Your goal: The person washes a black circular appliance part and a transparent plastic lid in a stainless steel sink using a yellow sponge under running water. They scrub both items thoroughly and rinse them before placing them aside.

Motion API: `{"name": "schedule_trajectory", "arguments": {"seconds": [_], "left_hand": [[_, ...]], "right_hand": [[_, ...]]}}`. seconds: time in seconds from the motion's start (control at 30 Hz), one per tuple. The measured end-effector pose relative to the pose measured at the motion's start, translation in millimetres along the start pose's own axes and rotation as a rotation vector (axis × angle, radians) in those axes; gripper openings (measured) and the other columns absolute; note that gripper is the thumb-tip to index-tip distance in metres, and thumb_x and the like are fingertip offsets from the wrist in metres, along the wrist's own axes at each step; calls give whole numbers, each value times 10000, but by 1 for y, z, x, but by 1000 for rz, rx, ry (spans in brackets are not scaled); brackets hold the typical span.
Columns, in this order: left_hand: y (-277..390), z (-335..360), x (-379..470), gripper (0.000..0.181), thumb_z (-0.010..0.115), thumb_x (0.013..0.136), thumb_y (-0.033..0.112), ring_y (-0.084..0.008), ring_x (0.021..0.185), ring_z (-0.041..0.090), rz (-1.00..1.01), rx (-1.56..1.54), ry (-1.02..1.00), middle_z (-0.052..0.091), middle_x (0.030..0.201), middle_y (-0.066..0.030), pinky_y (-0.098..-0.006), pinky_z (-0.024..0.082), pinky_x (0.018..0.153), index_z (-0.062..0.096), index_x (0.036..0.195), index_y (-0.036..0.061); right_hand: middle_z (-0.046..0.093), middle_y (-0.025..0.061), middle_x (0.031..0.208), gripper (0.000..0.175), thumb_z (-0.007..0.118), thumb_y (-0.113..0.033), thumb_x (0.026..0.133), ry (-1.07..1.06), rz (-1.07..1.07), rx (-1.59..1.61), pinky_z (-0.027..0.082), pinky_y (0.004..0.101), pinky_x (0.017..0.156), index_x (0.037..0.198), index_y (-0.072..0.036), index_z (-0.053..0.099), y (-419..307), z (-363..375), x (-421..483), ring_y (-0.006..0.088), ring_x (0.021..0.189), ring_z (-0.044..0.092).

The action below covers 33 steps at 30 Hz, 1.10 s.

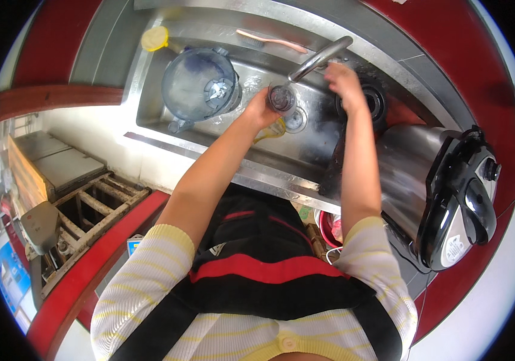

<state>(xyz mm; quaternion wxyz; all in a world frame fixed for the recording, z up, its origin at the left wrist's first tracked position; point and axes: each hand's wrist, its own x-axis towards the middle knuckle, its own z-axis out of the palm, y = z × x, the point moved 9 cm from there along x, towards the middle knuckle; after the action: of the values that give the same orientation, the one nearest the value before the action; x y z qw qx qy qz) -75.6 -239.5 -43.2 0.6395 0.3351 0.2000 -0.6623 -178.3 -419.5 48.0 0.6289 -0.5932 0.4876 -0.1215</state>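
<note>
My left hand (262, 110) holds a small clear cup (281, 98) beneath the spout of a chrome faucet (320, 59), and there looks to be water in it. My right hand (345, 83), a little blurred, is raised at the base of the faucet; whether its fingers grip the handle there is unclear. Below the cup, a yellow-rimmed utensil (274, 129) lies partly hidden behind my left hand, close to the sink drain (296, 119). On the left of the steel sink (221, 131) rests a large clear blender jar (189, 85), its metal blades visible inside.
A pink-handled brush (280, 42) lies on the back ledge. At the back left corner sits a yellow-rimmed strainer (155, 39). Dark round parts (374, 101) are right of the faucet, beside a large steel appliance (413, 171) with a black lid. A floor grate (90, 203) is at left.
</note>
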Motion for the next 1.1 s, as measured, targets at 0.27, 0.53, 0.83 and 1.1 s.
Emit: {"name": "schedule_trajectory", "arguments": {"seconds": [0.27,0.53,0.83,1.1], "left_hand": [[22,-14,-44,404,573,847,160,-219,887,559,432,824,243,558,998,-96,-354,461,790,461,1204,7],[41,62,-130,589,729,708,135,-286,953,534,1038,1694,154,512,1042,-170,-349,447,836,467,1219,6],[37,46,-136,720,766,697,124,-203,959,540,955,1380,103,517,1048,-117,-323,463,824,374,1296,45],[17,-20,-115,741,669,819,291,-179,844,586,275,1117,352,541,1112,-147,-285,479,708,240,1374,50]], "right_hand": [[370,164,1364,786,679,-228,822,-322,-67,343,397,376,955,1425,-58,204,73,126,-84,255,1200,447],[556,18,1110,482,625,-209,868,-422,247,769,426,270,813,1295,-94,433,90,137,-110,95,997,530],[549,-2,1078,464,603,-267,877,-364,227,817,435,259,734,1263,-92,414,100,137,-119,82,886,537],[514,166,1200,759,677,-382,779,-187,119,-31,484,360,796,1341,-14,323,60,101,-140,250,1009,581]]}}
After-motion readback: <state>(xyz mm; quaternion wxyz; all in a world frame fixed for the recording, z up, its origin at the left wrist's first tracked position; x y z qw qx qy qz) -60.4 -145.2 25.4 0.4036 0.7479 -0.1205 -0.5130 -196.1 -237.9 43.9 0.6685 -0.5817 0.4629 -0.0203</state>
